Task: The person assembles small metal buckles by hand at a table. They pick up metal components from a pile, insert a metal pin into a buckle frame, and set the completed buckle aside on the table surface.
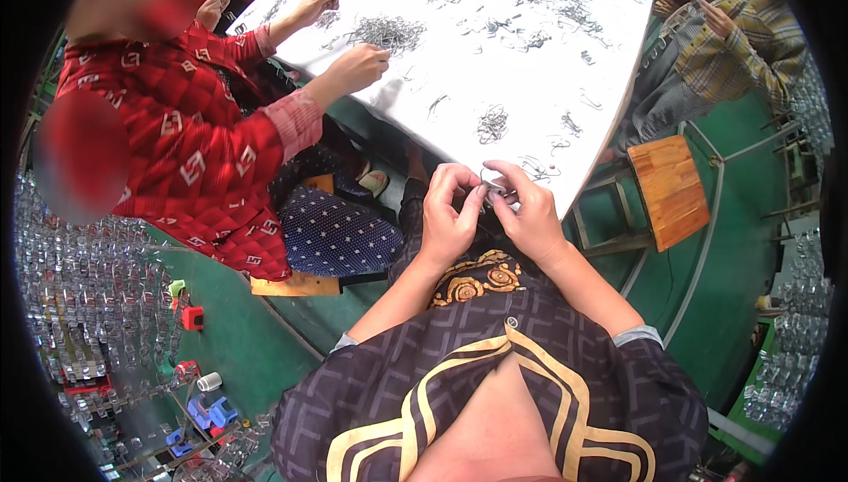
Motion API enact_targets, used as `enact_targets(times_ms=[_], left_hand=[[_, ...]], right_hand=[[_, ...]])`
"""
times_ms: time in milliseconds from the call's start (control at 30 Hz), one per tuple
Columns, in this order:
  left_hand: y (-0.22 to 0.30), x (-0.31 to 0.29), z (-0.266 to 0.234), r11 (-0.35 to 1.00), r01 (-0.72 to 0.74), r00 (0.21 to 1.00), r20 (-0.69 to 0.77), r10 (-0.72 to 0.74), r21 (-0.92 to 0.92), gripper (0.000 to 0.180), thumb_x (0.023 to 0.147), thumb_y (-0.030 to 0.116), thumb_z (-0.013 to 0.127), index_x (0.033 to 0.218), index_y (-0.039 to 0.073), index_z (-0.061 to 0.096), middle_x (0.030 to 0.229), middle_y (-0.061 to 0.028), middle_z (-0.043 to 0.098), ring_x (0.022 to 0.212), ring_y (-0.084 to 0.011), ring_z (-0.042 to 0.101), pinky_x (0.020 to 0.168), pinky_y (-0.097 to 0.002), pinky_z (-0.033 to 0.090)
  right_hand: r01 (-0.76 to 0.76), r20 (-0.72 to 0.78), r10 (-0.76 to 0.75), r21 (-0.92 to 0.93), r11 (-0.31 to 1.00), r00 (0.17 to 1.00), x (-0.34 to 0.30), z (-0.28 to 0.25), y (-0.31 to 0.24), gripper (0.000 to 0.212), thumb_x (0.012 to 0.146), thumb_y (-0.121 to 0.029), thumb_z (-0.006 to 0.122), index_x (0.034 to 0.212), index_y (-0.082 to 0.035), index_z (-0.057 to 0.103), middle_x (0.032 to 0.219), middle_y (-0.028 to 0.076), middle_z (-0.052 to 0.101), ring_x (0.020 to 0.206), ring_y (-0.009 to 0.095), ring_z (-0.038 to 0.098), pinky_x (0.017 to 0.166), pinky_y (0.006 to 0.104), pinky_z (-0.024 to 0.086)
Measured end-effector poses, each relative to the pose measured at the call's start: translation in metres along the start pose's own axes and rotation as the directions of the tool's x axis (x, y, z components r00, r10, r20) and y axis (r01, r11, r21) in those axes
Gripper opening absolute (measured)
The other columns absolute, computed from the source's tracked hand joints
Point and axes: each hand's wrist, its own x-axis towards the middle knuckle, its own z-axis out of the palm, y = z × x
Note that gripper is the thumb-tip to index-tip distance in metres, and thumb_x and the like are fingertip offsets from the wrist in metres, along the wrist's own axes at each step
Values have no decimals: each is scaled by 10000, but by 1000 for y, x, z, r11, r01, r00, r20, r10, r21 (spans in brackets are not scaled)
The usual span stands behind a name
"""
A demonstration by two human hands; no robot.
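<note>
Both hands, left hand (pixel 449 212) and right hand (pixel 527 210), pinch one small metal clip (pixel 495 189) at the white surface's (pixel 495 40) six-o'clock edge. It looks light, stiff, springy and slippery; fingertips on its ends seem best.

Green floor (pixel 265 349); white table (pixel 530 67); wooden stool (pixel 671 190)

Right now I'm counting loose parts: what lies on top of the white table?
Small piles of thin metal wire pieces scattered across the white table; both hands cover its near edge.
</note>
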Motion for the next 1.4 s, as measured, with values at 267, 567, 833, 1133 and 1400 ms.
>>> enact_targets(times_ms=[267,567,833,1133,1400], left_hand=[[-14,-1,5,975,76,997,2,-77,-210,87,844,-28,573,930,-14,576,910,-94,614,831,-179,588,763,-291,474],[-24,-11,-11,941,214,976,103,-193,-263,83,886,-51,520,964,-22,531,964,-91,608,893,-136,586,825,-267,470],[-33,-7,-14,965,175,978,144,-149,-194,79,872,-48,530,946,-22,543,950,-111,623,879,-157,602,802,-281,480],[-42,1,-11,971,184,972,176,-157,-152,49,868,-44,545,908,-16,536,921,-125,627,864,-170,610,797,-282,482],[-44,1,3,961,208,955,252,-159,-181,53,864,-47,544,907,-19,533,917,-132,629,850,-179,620,781,-283,487]], right_hand=[[-34,81,36,-35,999,996,5,3,9,429,810,21,598,1223,-77,536,854,177,652,728,289,666,639,349,540],[-69,-100,54,-149,986,994,59,-32,85,400,770,-133,716,1148,-50,615,900,116,673,813,219,647,735,331,514],[-149,-192,59,-494,857,980,201,-63,204,603,788,-285,690,1308,-53,493,1315,200,499,1240,324,463,1040,399,364],[-281,-127,275,-715,641,953,288,-51,257,648,805,-421,636,1371,-153,469,1433,234,383,1352,381,320,1113,409,269],[44,279,185,-650,758,942,234,-52,195,461,870,-177,590,1320,-115,510,1362,148,485,1262,318,447,1049,379,375]])
